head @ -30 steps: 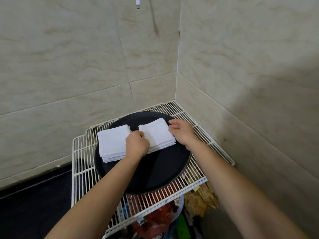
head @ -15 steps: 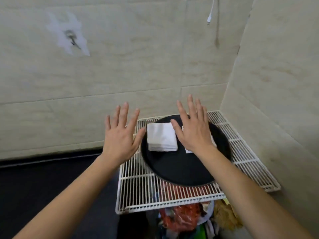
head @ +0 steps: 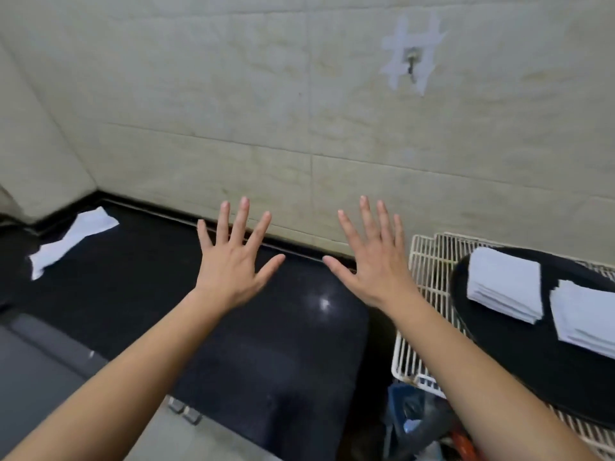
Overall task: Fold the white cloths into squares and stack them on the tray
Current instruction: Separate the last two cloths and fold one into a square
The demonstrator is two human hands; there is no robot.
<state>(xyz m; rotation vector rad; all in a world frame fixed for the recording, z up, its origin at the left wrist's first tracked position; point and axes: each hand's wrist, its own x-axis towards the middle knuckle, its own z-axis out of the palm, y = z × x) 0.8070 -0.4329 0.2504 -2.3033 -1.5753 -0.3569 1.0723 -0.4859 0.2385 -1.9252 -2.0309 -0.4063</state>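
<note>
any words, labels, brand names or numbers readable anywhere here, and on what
None: no word, number or brand reads in this view.
The folded cloths, the loose cloth and the tray: plain, no print.
On the wall: only crossed tape strips round a hook, hash-shaped, not writing.
The packaging under the wire rack: too blurred to read.

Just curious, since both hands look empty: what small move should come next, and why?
Probably reach the left hand toward the loose white cloth lying far left on the dark counter. The right hand is empty too, and the tray already holds two folded stacks.
</note>
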